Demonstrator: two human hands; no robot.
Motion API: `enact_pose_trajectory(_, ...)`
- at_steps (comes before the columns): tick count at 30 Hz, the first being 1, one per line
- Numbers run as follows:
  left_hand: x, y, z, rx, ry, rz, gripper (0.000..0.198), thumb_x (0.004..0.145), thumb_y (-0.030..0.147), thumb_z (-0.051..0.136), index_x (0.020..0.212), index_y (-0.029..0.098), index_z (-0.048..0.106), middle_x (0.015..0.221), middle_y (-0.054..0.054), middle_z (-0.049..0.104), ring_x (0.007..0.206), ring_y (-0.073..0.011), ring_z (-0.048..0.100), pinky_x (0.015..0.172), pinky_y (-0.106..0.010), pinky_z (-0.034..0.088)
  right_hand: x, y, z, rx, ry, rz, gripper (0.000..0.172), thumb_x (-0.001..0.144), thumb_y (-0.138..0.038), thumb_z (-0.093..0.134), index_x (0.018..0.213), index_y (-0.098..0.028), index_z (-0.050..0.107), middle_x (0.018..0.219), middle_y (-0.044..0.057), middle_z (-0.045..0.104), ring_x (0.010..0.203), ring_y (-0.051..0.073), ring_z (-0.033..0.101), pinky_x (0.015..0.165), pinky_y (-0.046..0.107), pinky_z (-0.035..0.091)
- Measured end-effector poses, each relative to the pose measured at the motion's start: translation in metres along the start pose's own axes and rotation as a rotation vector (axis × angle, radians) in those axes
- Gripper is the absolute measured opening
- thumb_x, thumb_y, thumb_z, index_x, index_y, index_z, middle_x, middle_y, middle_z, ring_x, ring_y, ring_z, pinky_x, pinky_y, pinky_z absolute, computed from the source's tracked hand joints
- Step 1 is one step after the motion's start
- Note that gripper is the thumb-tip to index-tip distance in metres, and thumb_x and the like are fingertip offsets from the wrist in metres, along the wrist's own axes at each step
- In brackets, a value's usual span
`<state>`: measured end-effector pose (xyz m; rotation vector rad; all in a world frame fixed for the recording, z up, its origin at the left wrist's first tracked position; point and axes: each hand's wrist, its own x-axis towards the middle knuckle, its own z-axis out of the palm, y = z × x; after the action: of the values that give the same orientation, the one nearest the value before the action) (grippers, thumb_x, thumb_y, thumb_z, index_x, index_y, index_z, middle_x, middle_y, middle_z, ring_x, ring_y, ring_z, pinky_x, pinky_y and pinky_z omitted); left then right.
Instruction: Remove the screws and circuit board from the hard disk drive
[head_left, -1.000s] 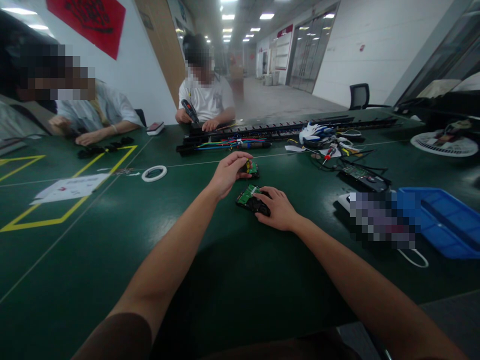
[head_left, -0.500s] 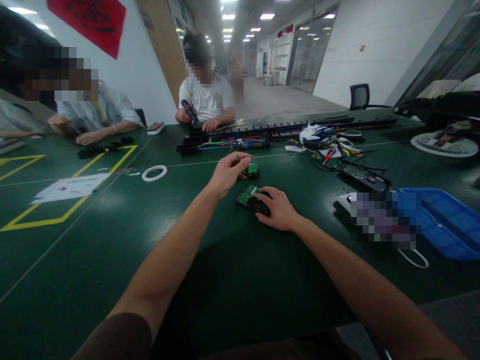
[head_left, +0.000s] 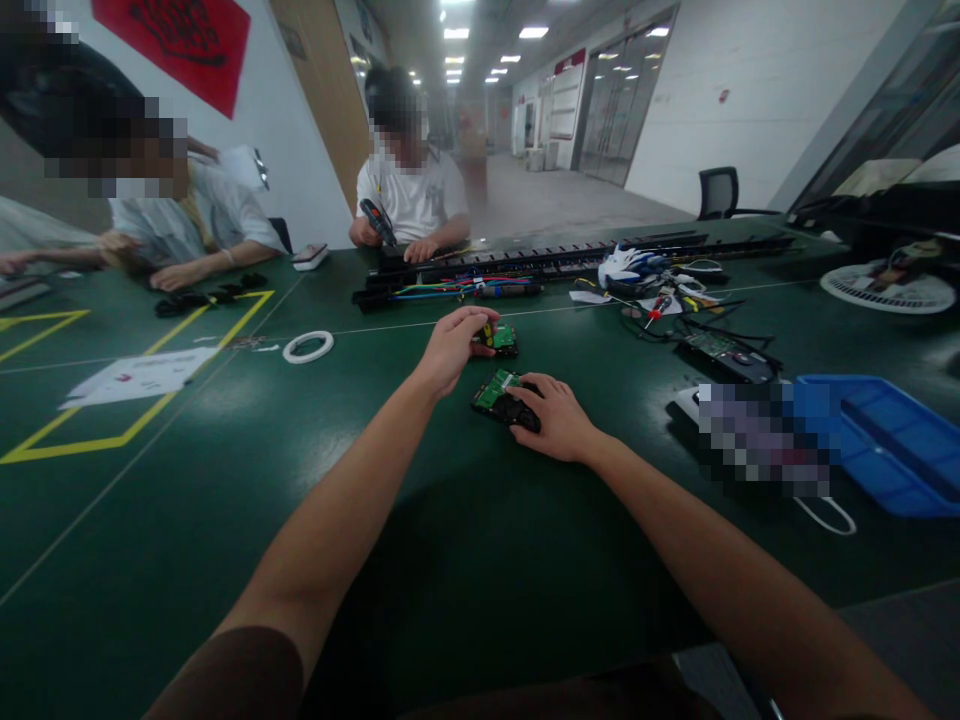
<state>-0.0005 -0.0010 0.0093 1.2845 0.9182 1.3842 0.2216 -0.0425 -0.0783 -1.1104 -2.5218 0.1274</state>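
Note:
My left hand point(head_left: 452, 347) is closed, with a small yellow-and-black object point(head_left: 488, 334) between thumb and fingers. It is at the left end of the farther hard drive point(head_left: 505, 340), whose green circuit board faces up; the fingers hide that end. Nearer to me, a second hard drive point(head_left: 495, 393) lies on the green table point(head_left: 480, 540), also board side up and turned at an angle. My right hand point(head_left: 556, 418) grips its right part, thumb at the near edge and fingers over the top.
A white tape ring point(head_left: 308, 347) and paper sheets point(head_left: 142, 376) lie left. Long black rails point(head_left: 540, 262) with wires stretch across the back. At right are gloves point(head_left: 630, 266), a loose circuit board device point(head_left: 727, 355) and a blue tray point(head_left: 892, 440). A co-worker point(head_left: 412, 190) sits opposite holding a power tool point(head_left: 377, 222).
My left fingers have shifted slightly, and the yellow-and-black object now shows between them. My right hand and the nearer hard drive stay put. At far left, a co-worker's arm has moved.

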Motion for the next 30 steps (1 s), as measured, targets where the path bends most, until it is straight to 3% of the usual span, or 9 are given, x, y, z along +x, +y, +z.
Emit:
enact_pose_trajectory(5, -0.0009, 0.0031, -0.0013, 0.053, 0.019, 0.008, 0.017, 0.091, 0.026, 0.062, 0.097, 0.018, 0.075, 0.095, -0.007, 0.069, 0.083, -0.0166, 0.065, 0.055, -0.021, 0.053, -0.0003, 0.0009, 0.0018, 0.001, 0.012, 0.003, 0.065, 0.091, -0.049, 0.067, 0.150, -0.025, 0.056, 0.153, 0.015, 0.050, 0.144, 0.038, 0.043, 0.118, 0.059, 0.034)
enact_pose_trajectory(8, -0.0015, 0.0042, -0.0011, -0.019, -0.034, 0.001, 0.015, 0.091, 0.024, 0.063, 0.103, 0.020, 0.072, 0.095, -0.005, 0.069, 0.086, -0.0174, 0.068, 0.059, -0.023, 0.057, -0.0005, 0.0014, 0.0024, -0.002, 0.011, 0.002, 0.066, 0.091, -0.049, 0.066, 0.150, -0.024, 0.056, 0.153, 0.016, 0.050, 0.144, 0.038, 0.043, 0.118, 0.059, 0.034)
enact_pose_trajectory(13, -0.0017, 0.0016, 0.0004, -0.079, -0.077, 0.020, 0.011, 0.094, 0.026, 0.064, 0.097, 0.018, 0.071, 0.094, -0.006, 0.069, 0.088, -0.0165, 0.069, 0.068, -0.027, 0.061, -0.0008, 0.0015, 0.0024, -0.003, 0.010, 0.000, 0.065, 0.091, -0.050, 0.066, 0.151, -0.024, 0.056, 0.152, 0.016, 0.050, 0.144, 0.038, 0.043, 0.118, 0.058, 0.034)
enact_pose_trajectory(18, -0.0021, -0.0013, -0.0002, 0.048, -0.046, 0.074, 0.022, 0.089, 0.039, 0.077, 0.095, 0.018, 0.074, 0.091, -0.004, 0.070, 0.080, -0.0137, 0.064, 0.063, -0.022, 0.057, -0.0005, 0.0021, 0.0035, -0.001, 0.018, -0.002, 0.065, 0.090, -0.050, 0.067, 0.150, -0.026, 0.056, 0.151, 0.015, 0.051, 0.143, 0.038, 0.044, 0.117, 0.059, 0.034)
enact_pose_trajectory(22, -0.0026, -0.0006, -0.0019, 0.107, -0.039, 0.088, 0.024, 0.089, 0.042, 0.078, 0.097, 0.019, 0.078, 0.096, -0.005, 0.072, 0.079, -0.0133, 0.063, 0.060, -0.021, 0.054, -0.0003, 0.0023, 0.0038, -0.002, 0.022, -0.003, 0.066, 0.090, -0.050, 0.068, 0.150, -0.026, 0.056, 0.152, 0.015, 0.051, 0.143, 0.038, 0.043, 0.117, 0.060, 0.034)
enact_pose_trajectory(30, -0.0017, -0.0019, -0.0008, 0.057, -0.062, 0.063, 0.014, 0.092, 0.030, 0.073, 0.099, 0.018, 0.068, 0.092, -0.004, 0.069, 0.082, -0.0140, 0.065, 0.062, -0.022, 0.057, -0.0006, 0.0007, 0.0019, 0.001, 0.011, -0.002, 0.065, 0.091, -0.049, 0.066, 0.150, -0.024, 0.056, 0.152, 0.016, 0.050, 0.144, 0.039, 0.043, 0.118, 0.059, 0.034)
